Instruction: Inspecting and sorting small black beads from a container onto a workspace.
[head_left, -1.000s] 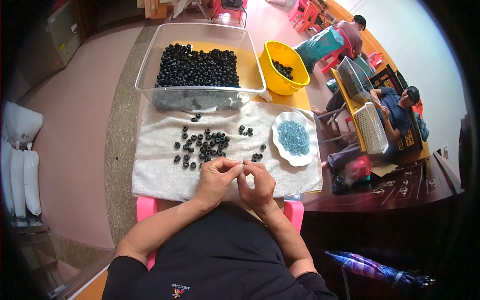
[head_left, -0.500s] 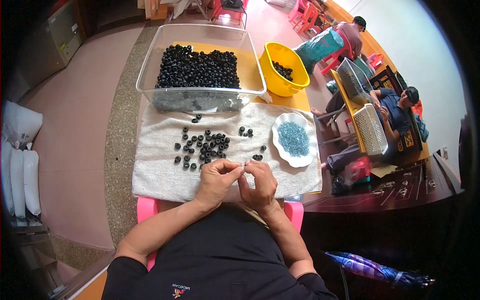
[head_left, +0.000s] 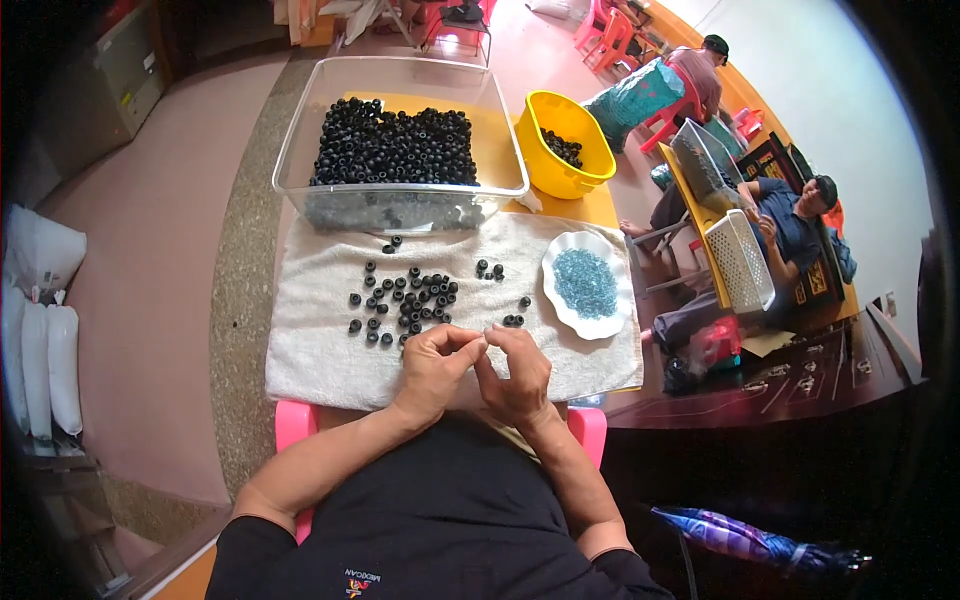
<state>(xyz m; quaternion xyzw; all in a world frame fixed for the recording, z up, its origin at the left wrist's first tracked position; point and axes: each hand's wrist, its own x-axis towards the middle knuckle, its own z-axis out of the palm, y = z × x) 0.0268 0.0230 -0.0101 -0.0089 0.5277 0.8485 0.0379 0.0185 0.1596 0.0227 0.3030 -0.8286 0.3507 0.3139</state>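
My left hand [head_left: 437,370] and my right hand [head_left: 516,370] meet fingertip to fingertip over the near part of a white towel [head_left: 320,350]. Both are closed in a pinch; whatever lies between the fingers is too small and covered to name. Just beyond my left hand, loose black ring-shaped pieces [head_left: 415,305] with a hole through the middle are scattered on the towel. A few more black pieces [head_left: 490,270] lie past my right hand. To the right of that hand, a white scalloped dish [head_left: 592,326] holds many small clear bluish pieces [head_left: 585,282].
A clear plastic bin [head_left: 400,72] of black pieces stands at the table's far side, beside a yellow tub [head_left: 565,110] with more of them. A person [head_left: 785,215] sits at another table on the right, near a white basket [head_left: 738,258]. A folded umbrella [head_left: 750,535] lies lower right.
The view has shifted slightly, so the bin and tub appear a little lower. My hands keep the same pinch, and the pieces on the towel look unmoved.
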